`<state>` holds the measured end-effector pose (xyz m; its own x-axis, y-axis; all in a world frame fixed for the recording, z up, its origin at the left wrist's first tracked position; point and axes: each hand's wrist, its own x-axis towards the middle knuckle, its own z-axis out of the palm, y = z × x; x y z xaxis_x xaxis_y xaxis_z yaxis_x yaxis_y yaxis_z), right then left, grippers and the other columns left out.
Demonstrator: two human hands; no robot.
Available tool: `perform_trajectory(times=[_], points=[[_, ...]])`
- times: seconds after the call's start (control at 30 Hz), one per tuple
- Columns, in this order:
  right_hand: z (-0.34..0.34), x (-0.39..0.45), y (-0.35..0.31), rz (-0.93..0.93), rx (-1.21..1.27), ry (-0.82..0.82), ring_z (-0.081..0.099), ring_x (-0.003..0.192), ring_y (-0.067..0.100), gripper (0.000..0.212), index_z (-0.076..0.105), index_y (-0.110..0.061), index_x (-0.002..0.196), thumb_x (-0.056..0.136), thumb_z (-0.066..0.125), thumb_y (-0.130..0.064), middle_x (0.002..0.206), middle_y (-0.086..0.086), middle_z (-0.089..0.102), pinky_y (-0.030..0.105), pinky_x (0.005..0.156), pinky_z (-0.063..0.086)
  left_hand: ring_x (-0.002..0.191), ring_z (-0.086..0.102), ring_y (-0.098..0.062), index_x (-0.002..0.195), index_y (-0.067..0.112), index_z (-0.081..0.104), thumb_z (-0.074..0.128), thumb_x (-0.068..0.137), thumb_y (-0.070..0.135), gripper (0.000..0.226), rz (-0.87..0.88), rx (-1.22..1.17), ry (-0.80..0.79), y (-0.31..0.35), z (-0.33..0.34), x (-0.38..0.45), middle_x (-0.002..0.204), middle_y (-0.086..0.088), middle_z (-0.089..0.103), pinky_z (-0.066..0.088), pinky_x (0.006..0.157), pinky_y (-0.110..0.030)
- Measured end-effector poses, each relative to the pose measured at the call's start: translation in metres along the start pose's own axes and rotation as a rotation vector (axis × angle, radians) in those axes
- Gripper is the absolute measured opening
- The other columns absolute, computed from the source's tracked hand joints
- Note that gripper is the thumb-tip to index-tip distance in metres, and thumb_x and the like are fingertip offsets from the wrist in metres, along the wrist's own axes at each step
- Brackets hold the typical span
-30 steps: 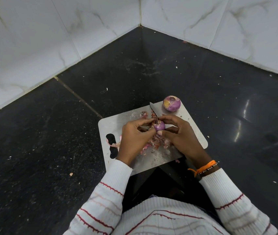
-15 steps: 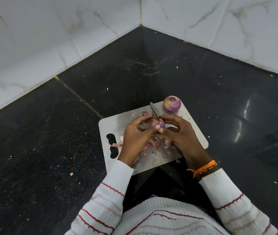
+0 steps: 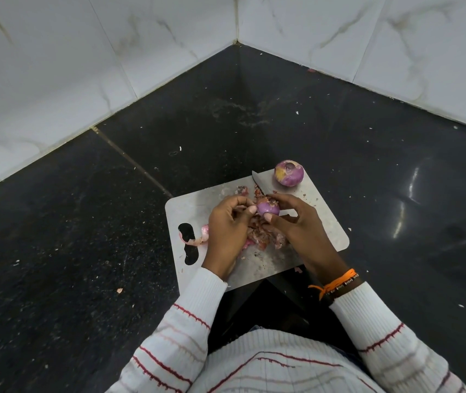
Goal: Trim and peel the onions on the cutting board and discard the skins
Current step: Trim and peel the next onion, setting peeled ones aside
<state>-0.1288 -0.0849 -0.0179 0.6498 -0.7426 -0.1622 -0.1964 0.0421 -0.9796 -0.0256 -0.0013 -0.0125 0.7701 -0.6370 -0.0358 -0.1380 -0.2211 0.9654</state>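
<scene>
We see the small onion (image 3: 268, 208) held just above the middle of the cutting board (image 3: 329, 228), pinched between both hands. Our right hand (image 3: 297, 222) curls thumb and fingertips round it from the right; our left hand (image 3: 227, 226) presses curled fingertips against its left side. Loose skins (image 3: 263, 236) lie beneath them. A peeled onion (image 3: 289, 173) sits at the board's far right corner, the knife (image 3: 259, 183) blade beside it.

Both hands (image 3: 266, 222) grip a small onion (image 3: 267, 208) above the cutting board (image 3: 192, 208).
</scene>
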Motion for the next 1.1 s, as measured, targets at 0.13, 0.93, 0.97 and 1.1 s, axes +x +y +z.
perform_trajectory(times=[0.13, 0.93, 0.97, 1.1], points=[[-0.003, 0.001, -0.003, 0.127, 0.396, -0.092, 0.068, 0.096, 0.020, 0.039, 0.055, -0.004, 0.123, 0.085, 0.059, -0.001, 0.115, 0.012, 0.061, 0.023, 0.074, 0.056, 0.085, 0.065, -0.014, 0.096, 0.002, 0.064, 0.051, 0.093, 0.003, 0.013, -0.137, -0.208, -0.046, -0.001, 0.001, -0.001, 0.092, -0.007, 0.067, 0.056, 0.075, -0.021], [-0.011, -0.003, -0.005, 0.038, 0.240, -0.176, 0.066, 0.100, 0.024, 0.044, 0.064, -0.023, 0.115, 0.077, 0.069, -0.001, 0.117, 0.008, 0.065, 0.043, 0.088, 0.054, 0.082, 0.066, 0.002, 0.092, 0.021, 0.074, 0.071, 0.080, 0.011, 0.016, 0.087, 0.022, -0.068, 0.013, -0.013, -0.004, 0.085, 0.015, 0.070, 0.050, 0.071, -0.009], [-0.011, -0.004, -0.006, 0.033, 0.216, -0.170, 0.067, 0.098, 0.022, 0.044, 0.063, -0.023, 0.115, 0.078, 0.068, -0.001, 0.117, 0.007, 0.065, 0.040, 0.085, 0.055, 0.080, 0.066, 0.003, 0.091, 0.021, 0.073, 0.071, 0.080, 0.009, 0.017, 0.095, 0.028, -0.072, 0.013, -0.014, -0.004, 0.083, 0.015, 0.070, 0.050, 0.070, -0.009], [-0.010, -0.005, -0.007, 0.013, 0.190, -0.163, 0.068, 0.094, 0.019, 0.044, 0.063, -0.019, 0.115, 0.077, 0.068, 0.002, 0.116, 0.004, 0.064, 0.032, 0.081, 0.057, 0.073, 0.064, 0.002, 0.090, 0.018, 0.073, 0.072, 0.076, 0.003, 0.020, 0.157, 0.069, -0.082, 0.013, -0.014, -0.003, 0.078, 0.013, 0.068, 0.050, 0.067, -0.010]])
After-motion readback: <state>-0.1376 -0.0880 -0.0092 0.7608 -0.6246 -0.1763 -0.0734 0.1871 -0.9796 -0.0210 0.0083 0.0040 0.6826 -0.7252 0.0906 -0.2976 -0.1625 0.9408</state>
